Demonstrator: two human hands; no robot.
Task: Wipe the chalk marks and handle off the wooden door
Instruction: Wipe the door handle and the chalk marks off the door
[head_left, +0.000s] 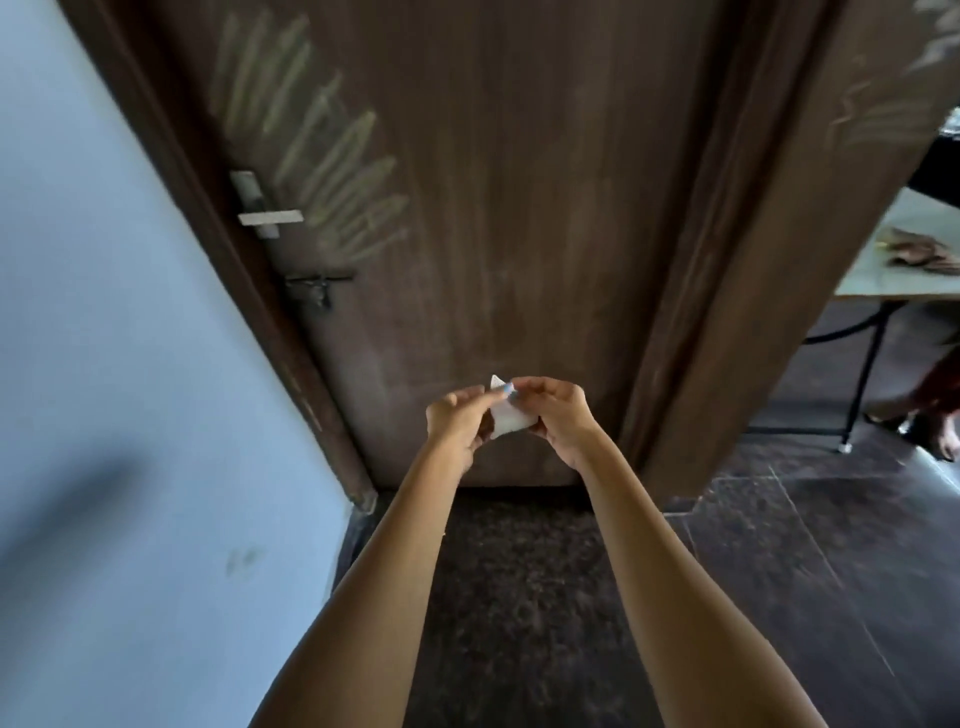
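A dark wooden door (519, 208) fills the middle of the head view. Pale chalk marks (322, 145) run in slanted strokes down its upper left, ending beside the metal lever handle (270, 215). A dark latch (319, 286) sits below the handle. In front of the door's lower part, my left hand (457, 421) and my right hand (558, 410) both pinch a small white folded wipe (506, 418) between them. The hands are well below the chalk and away from the door surface.
A blue wall (130, 364) stands on the left. To the right, a dark frame panel (779, 234) carries more faint chalk (883, 114). Beyond it stands a table (893, 275) with thin black legs, and a person's foot (930, 415). Dark floor (519, 597) lies below.
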